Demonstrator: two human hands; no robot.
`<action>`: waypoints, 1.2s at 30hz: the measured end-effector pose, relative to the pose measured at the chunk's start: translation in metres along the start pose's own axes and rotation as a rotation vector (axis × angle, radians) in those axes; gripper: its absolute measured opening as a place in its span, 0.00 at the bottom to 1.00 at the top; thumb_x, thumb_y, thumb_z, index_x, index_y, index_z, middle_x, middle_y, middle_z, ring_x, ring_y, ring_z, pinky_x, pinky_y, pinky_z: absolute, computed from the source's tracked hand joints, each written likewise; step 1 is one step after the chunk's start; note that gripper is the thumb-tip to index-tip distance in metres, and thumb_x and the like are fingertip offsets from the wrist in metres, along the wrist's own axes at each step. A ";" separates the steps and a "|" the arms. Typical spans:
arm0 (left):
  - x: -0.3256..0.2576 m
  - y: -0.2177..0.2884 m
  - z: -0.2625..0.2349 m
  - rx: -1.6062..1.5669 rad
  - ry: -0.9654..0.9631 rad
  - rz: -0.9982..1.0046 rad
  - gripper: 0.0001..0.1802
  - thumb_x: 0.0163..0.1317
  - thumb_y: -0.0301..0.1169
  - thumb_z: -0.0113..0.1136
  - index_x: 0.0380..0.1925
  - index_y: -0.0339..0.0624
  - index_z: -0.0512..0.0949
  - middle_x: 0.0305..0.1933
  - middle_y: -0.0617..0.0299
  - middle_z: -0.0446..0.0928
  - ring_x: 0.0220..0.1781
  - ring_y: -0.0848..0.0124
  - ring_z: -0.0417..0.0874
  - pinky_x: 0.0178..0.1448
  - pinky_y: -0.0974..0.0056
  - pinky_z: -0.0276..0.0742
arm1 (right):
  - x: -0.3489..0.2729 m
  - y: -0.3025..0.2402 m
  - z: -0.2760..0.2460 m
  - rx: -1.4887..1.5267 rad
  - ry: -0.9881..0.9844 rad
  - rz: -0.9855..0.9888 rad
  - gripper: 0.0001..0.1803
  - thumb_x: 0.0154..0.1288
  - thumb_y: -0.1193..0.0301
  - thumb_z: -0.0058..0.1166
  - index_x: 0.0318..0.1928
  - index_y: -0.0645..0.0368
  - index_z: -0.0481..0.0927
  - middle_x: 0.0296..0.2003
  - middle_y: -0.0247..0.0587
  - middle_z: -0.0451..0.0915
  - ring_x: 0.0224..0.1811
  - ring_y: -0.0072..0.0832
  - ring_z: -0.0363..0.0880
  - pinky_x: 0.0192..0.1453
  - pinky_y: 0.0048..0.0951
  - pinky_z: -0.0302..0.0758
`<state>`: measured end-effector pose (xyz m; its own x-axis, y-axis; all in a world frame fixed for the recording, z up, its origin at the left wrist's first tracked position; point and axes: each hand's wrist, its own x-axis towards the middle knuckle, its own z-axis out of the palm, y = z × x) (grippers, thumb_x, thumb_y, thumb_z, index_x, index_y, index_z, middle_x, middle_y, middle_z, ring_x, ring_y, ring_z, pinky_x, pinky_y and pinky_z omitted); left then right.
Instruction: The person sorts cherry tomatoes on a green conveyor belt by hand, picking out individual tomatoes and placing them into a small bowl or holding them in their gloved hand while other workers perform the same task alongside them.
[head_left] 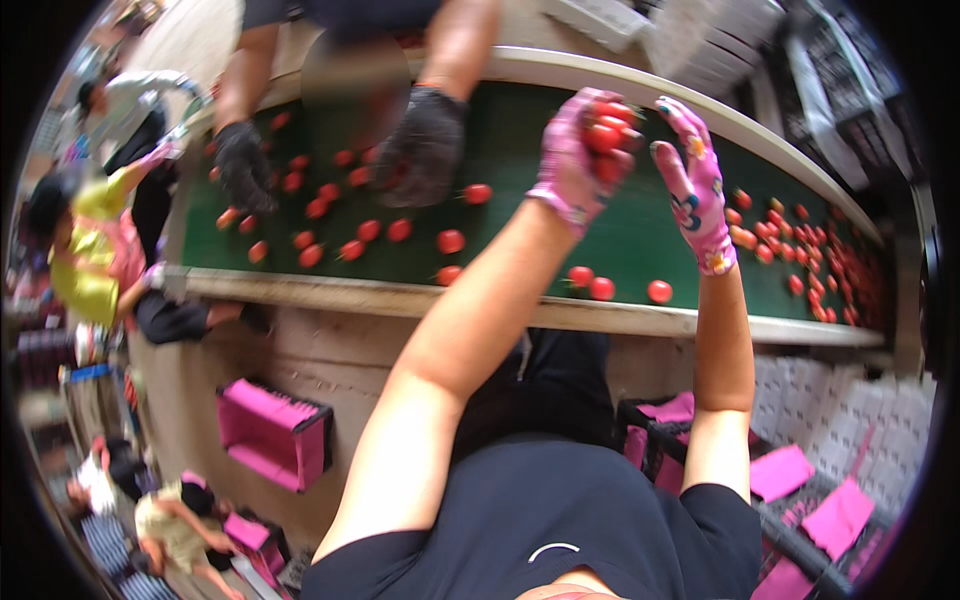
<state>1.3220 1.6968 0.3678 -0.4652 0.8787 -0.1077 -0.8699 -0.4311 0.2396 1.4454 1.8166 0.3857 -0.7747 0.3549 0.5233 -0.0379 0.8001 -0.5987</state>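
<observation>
My left hand (575,165), in a pink flowered glove, is closed around several small red tomatoes (610,132) above a green conveyor belt (520,240). Just to its right, my right hand (693,185) wears a matching glove; its fingers are spread and nothing is in it. Loose tomatoes (451,241) lie scattered on the belt to the left, a few sit near the front rail below my hands, and a dense group (800,250) covers the right end. Across the belt, a co-worker's dark-gloved hands (422,150) reach down among the tomatoes.
A pale rail (400,296) edges the belt's near side. On the floor behind at left stands a pink-lined crate (270,432). Dark crates with pink liners (780,472) and stacked white boxes (840,410) stand at right. Other people (90,240) work at left.
</observation>
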 end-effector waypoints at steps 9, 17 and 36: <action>0.016 -0.004 0.000 -0.095 -0.118 -0.066 0.23 0.68 0.41 0.52 0.52 0.32 0.72 0.49 0.43 0.74 0.39 0.59 0.77 0.32 0.66 0.76 | -0.111 0.130 -0.105 -0.977 0.007 0.087 0.30 0.64 0.45 0.52 0.49 0.61 0.79 0.48 0.51 0.77 0.52 0.46 0.75 0.57 0.47 0.69; 0.010 0.005 0.005 0.038 -0.058 0.041 0.23 0.70 0.41 0.51 0.54 0.32 0.71 0.50 0.46 0.75 0.39 0.61 0.76 0.32 0.66 0.75 | -0.093 0.029 -0.076 -0.105 -0.301 -0.140 0.21 0.58 0.62 0.62 0.49 0.60 0.80 0.56 0.45 0.75 0.62 0.42 0.70 0.66 0.46 0.66; 0.009 -0.003 0.009 0.153 -0.032 0.012 0.23 0.70 0.40 0.52 0.56 0.33 0.71 0.52 0.45 0.74 0.41 0.62 0.77 0.34 0.67 0.77 | -0.112 0.090 -0.163 -0.336 -0.083 0.205 0.22 0.64 0.59 0.60 0.52 0.59 0.79 0.50 0.49 0.78 0.62 0.48 0.71 0.67 0.44 0.66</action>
<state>1.3221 1.7083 0.3748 -0.4675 0.8809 -0.0737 -0.8280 -0.4072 0.3855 1.6315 1.9275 0.3724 -0.7938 0.4940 0.3548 0.3203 0.8355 -0.4465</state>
